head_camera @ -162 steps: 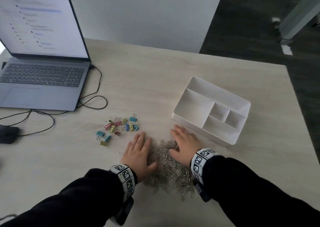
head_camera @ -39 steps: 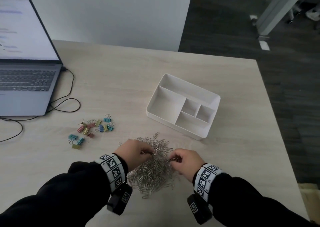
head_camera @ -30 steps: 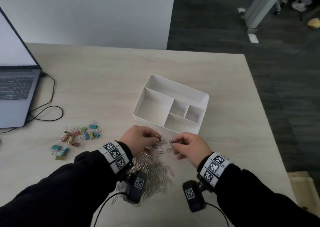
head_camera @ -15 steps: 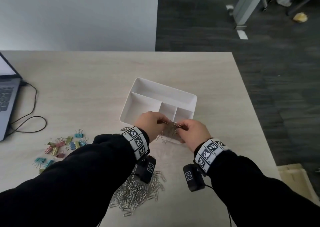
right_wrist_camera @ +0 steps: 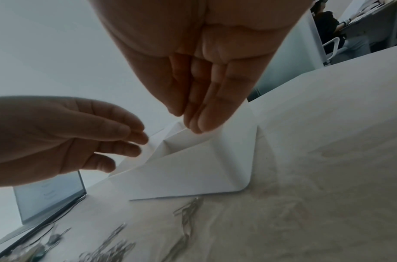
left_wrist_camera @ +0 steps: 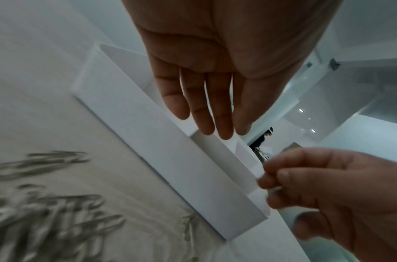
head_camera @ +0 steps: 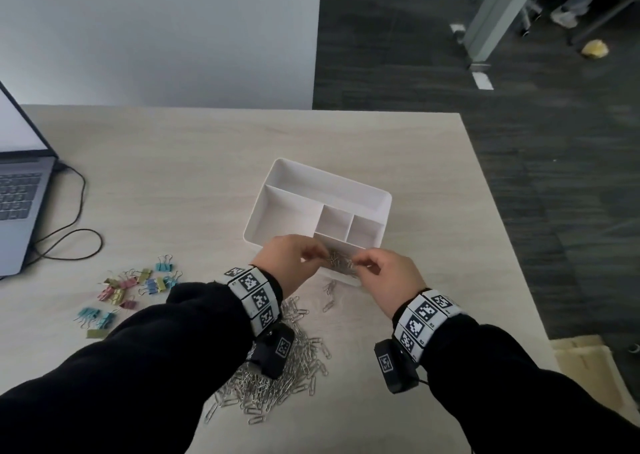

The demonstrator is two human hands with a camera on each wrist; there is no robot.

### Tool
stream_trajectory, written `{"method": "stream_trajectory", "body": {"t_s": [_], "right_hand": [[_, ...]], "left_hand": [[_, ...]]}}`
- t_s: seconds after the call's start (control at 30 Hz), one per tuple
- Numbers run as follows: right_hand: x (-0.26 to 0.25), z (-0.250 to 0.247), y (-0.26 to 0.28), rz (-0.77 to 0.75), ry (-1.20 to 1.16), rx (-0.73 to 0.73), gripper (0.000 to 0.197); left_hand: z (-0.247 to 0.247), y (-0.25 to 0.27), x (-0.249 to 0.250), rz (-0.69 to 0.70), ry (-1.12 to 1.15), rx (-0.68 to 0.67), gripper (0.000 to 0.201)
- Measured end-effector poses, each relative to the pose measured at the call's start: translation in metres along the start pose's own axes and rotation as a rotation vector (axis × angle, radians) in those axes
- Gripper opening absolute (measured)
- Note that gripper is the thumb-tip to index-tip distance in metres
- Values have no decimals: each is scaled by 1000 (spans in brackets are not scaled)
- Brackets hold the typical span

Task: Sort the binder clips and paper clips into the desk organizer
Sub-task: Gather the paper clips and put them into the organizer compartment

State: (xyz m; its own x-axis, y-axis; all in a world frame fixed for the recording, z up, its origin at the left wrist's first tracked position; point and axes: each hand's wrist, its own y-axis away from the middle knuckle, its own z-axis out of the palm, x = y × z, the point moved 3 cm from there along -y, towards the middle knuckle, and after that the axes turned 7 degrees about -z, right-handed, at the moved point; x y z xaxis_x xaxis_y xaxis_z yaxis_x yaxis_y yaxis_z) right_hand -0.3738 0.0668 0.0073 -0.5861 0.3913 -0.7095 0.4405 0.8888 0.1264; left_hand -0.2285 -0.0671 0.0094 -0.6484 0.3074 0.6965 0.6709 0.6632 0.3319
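Note:
The white desk organizer (head_camera: 325, 190) stands mid-table with several compartments. My left hand (head_camera: 317, 255) and right hand (head_camera: 362, 263) hover side by side over its near compartment, where a small heap of silver paper clips (head_camera: 341, 266) lies between them. In the left wrist view the left hand (left_wrist_camera: 215, 120) has straight fingers holding nothing above the organizer (left_wrist_camera: 148, 141). The right hand (right_wrist_camera: 197, 113) also has its fingers extended with nothing in them. The main paper clip pile (head_camera: 287, 367) lies on the table under my left wrist. Coloured binder clips (head_camera: 135, 284) are scattered to the left.
A laptop (head_camera: 20, 194) sits at the far left with a black cable (head_camera: 69, 232) looping toward the binder clips. A few stray paper clips (head_camera: 329, 294) lie just in front of the organizer. The table's right edge (head_camera: 502, 228) runs close beyond the organizer.
Both hands scooped paper clips from the pile, carried them forward over the organizer's near compartment, and have now spread their fingers, leaving the clips in it.

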Motion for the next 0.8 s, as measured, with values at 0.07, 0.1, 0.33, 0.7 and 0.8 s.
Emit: {"method": "stream_trajectory", "body": {"t_s": [0.07,0.1,0.33,0.7,0.8], "right_hand": [[-1,4,12,-56,20,-25,11],[-2,8,17,-80,40,-69,10],[-1,64,31,-162,241,-418,49],[-23,119,66,-374,410,-588,65],[-29,113,64,-325,370,-478,69]], "left_hand": [[-9,14,-16,-36,-1,33,12],[-13,21,-25,-60,-9,53,12],[-21,69,-103,-221,-197,87,35],[14,124,-135,-131,-392,-130,76],[12,134,-133,-99,-352,-46,82]]}}
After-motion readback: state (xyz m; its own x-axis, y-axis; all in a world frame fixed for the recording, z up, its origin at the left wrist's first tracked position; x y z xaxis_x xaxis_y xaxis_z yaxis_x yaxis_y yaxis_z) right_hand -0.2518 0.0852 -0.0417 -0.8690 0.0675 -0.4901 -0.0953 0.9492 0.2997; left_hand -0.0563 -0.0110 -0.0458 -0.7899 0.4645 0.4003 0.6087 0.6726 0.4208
